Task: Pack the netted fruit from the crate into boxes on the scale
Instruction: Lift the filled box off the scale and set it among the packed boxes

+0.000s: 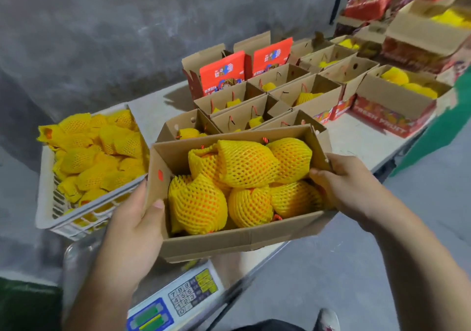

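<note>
An open brown corrugated cardboard box (pixel 229 239), filled with orange fruit in yellow foam netting (pixel 244 163), is held in the air just above the grey electronic scale with a keypad (pixel 183 296). The left hand (pixel 132 231) grips its left end, thumb hooked over the wall and fingers (pixel 141 193) wrapped behind; the right hand (pixel 349 185) grips the right end, thumb inside the rim and the other fingers hidden under or behind the wall.

Loaded this full, the box is probably fairly heavy, and its thin walls would likely bow if taken by the rim alone, so support at both short ends, low toward the base, looks the safer hold. The foam netting is soft and springy; it cushions the fruit, yet the top pieces sit above the rim and could roll out if the box tilts.

To the left, a white slatted plastic crate (pixel 46 203) heaped with more netted fruit rests on the pale tabletop (pixel 356 137). Rows of open cardboard boxes with red printed sides (pixel 392 113), most of them partly filled, cover the tabletop beyond. A rough grey concrete wall (pixel 127 37) stands behind, and the floor is grey.
</note>
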`<state>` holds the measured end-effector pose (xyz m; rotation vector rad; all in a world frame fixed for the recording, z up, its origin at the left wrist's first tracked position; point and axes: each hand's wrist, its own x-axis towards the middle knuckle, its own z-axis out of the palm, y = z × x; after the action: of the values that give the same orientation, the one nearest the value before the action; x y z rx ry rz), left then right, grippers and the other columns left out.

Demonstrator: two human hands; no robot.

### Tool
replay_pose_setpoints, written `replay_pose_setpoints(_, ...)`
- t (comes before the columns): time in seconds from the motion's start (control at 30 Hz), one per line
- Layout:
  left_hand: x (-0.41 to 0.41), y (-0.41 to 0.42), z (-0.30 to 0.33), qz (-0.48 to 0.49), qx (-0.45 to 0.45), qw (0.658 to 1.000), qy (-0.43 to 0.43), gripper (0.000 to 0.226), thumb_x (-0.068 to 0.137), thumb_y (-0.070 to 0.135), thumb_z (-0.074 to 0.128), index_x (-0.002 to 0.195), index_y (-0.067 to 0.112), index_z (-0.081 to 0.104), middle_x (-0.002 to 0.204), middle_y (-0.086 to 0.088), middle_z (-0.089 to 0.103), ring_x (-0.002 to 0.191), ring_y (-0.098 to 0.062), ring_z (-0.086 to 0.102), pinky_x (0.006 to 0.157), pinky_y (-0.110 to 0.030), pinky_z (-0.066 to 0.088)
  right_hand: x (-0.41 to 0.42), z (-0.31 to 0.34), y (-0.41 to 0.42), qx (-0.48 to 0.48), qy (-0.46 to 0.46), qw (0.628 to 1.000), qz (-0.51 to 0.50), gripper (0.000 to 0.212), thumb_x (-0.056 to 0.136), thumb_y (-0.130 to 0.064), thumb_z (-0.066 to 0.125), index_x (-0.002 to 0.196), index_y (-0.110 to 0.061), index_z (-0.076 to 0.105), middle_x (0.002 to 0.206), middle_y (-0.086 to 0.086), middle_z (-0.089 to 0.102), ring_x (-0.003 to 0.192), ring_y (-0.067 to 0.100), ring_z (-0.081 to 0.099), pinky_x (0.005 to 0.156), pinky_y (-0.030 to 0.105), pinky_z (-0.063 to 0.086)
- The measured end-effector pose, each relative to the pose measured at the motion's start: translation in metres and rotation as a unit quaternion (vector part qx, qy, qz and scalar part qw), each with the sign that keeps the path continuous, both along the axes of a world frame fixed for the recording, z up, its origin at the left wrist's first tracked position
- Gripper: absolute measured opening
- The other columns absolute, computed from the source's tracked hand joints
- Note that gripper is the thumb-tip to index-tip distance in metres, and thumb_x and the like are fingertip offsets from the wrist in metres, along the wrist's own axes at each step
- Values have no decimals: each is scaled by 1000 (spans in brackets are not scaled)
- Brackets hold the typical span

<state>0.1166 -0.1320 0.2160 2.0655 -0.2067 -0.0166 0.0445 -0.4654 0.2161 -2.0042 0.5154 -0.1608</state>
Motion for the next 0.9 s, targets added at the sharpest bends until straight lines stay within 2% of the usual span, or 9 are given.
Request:
replay_pose_setpoints(0.07,2,-52,-5,-9,-3,1000,1,51,98,34,51,148,45,52,127,38,64,121,15,57,106,-34,45,-7,-3,-52,-5,7,1000,-10,18,104,-24,56,98,-23,73,90,-7,76,93,22,71,85,50,59)
replay_pose_setpoints(0.2,11,-161,-12,-45,12,999,23,50,106,24,51,133,66,55,118,43,65,111,16,60,88,-25,45,-25,-9,-158,7,23,998,-65,16,102,-21,57,97,-22,72,86,-9,76,91,22,72,84,49,60)
replay_pose_setpoints(0.3,16,-248,-16,-84,3,995,51,51,102,29,49,140,64,51,127,36,66,119,9,61,106,-38,48,-42,-17,-236,40,53,992,-111,14,105,-25,56,101,-25,69,98,-9,74,92,15,70,76,39,60)
replay_pose_setpoints(0.4,24,-322,-26,-129,-5,987,93,56,107,15,51,135,63,56,131,29,68,125,1,62,116,-48,43,-57,-21,-300,55,80,981,-167,14,105,-23,56,100,-25,68,96,-4,73,88,17,70,65,33,58)
replay_pose_setpoints(0.53,43,-402,-34,-174,-3,975,140,72,106,3,48,124,72,59,110,21,77,81,5,70,102,-48,48,-66,-28,-362,74,101,970,-210,15,102,-14,57,98,-19,71,93,7,75,86,28,73,60,40,63)
replay_pose_setpoints(0.6,61,-436,-40,-191,-6,970,152,71,105,1,46,128,66,60,116,16,77,93,-5,72,107,-55,48,-61,-33,-386,82,104,966,-223,16,101,-11,57,97,-18,71,89,5,76,84,28,73,62,42,64)
replay_pose_setpoints(0.73,110,-500,-51,-216,-2,962,167,61,106,5,47,142,54,56,130,16,72,123,-20,67,114,-54,46,-34,-39,-431,101,104,958,-247,21,100,-3,53,94,-14,71,74,0,75,74,23,72,55,40,62)
replay_pose_setpoints(0.83,155,-547,-55,-222,1,961,162,55,108,13,50,149,50,50,137,15,68,130,-22,63,115,-56,45,-8,-33,-464,103,107,953,-265,26,97,2,50,97,-13,71,83,10,75,77,30,73,62,51,63)
replay_pose_setpoints(0.9,181,-578,-47,-242,6,960,139,52,107,20,51,147,53,51,134,20,68,128,-17,63,111,-49,47,7,-26,-485,100,101,951,-274,30,95,3,49,94,-16,72,86,13,74,77,32,72,61,50,62)
